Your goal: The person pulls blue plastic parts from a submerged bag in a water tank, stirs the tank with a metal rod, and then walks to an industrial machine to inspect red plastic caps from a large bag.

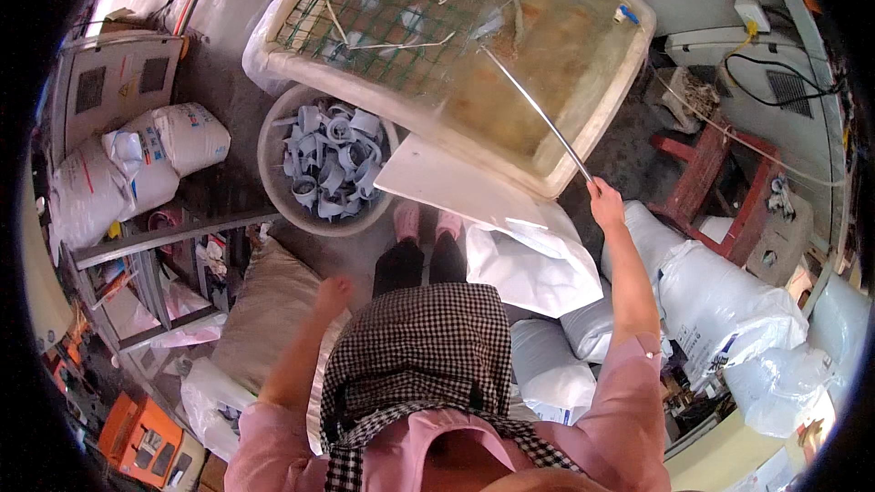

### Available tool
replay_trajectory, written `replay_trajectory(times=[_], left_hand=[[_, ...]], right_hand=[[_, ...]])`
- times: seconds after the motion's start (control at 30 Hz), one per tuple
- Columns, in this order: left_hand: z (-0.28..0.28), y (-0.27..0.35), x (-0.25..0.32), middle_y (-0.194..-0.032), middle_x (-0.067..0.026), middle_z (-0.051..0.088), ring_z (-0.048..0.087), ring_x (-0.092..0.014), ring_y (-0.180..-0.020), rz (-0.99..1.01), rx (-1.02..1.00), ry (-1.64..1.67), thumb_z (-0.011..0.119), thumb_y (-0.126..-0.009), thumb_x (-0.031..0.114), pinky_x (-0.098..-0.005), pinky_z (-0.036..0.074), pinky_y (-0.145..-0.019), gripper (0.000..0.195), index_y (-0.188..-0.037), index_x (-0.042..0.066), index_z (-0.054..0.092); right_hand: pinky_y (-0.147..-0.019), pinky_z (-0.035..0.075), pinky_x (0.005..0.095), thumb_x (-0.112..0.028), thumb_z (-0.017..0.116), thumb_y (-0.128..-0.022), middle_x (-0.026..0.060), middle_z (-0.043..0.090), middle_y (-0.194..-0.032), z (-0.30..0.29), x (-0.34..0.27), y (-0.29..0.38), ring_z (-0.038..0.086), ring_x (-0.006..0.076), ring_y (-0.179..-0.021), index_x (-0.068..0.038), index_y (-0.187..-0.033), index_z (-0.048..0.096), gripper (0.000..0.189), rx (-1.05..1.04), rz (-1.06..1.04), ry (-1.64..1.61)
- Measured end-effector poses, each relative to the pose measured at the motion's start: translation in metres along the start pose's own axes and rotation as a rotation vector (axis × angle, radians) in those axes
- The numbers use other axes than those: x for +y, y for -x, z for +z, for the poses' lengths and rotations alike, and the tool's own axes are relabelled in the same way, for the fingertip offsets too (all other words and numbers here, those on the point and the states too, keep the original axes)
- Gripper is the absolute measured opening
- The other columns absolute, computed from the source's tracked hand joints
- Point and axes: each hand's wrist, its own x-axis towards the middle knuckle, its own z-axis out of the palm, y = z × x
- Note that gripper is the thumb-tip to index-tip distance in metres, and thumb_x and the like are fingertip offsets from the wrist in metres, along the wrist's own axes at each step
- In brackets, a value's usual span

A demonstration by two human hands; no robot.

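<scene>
My right hand (606, 205) grips the near end of a thin metal rod (536, 106), which slants over a large water tub (403, 108). The rod's far tip is by the water, near a pale grey part (488, 27). Green wire mesh (389, 10) covers the tub's left part, with white strips on it and pale pieces under it. Beside my apron, my left hand (335, 296) is blurred with its fingers curled, and I see nothing in it. Left of centre, a round bin (268, 178) holds many grey plastic ring-shaped parts (333, 160).
A white board (444, 174) leans out from the tub's near edge above an open white sack (533, 266). Filled sacks lie at the right (731, 307) and left (191, 140). A red wooden stool frame (704, 171) and a metal rack (171, 239) flank me.
</scene>
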Motion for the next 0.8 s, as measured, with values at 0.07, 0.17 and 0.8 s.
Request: replay_trajectory(times=[0.07,0.17,0.8], left_hand=[[0.012,-0.003,-0.005,-0.087,-0.0139,0.062,0.06,-0.029,-0.082,0.047,0.1,0.371,0.056,-0.08,0.023,-0.0357,0.047,-0.07,0.026,-0.099,0.005,0.058],[-0.001,-0.009,0.013,-0.084,-0.0125,0.063,0.06,-0.03,-0.08,0.225,0.125,-0.068,0.058,-0.079,0.023,-0.0351,0.047,-0.068,0.026,-0.096,0.003,0.058],[0.091,-0.028,-0.062,-0.08,-0.012,0.058,0.057,-0.024,-0.078,0.208,0.161,0.286,0.06,-0.081,0.017,-0.0332,0.046,-0.072,0.029,-0.104,0.001,0.054]], right_hand=[[-0.073,0.045,0.0439,-0.036,0.047,-0.087,0.0196,0.06,-0.088,0.005,-0.023,-0.017,0.055,0.0387,-0.087,-0.014,-0.105,0.057,0.03,-0.042,-0.05,0.041],[-0.073,0.045,0.0435,-0.036,0.047,-0.086,0.0199,0.059,-0.089,0.009,-0.033,-0.037,0.055,0.0386,-0.087,-0.014,-0.104,0.057,0.03,-0.046,-0.12,0.044],[-0.077,0.045,0.0399,-0.039,0.049,-0.085,0.0171,0.06,-0.097,0.113,-0.084,-0.138,0.055,0.0354,-0.092,-0.018,-0.11,0.058,0.034,-0.148,-0.287,-0.106]])
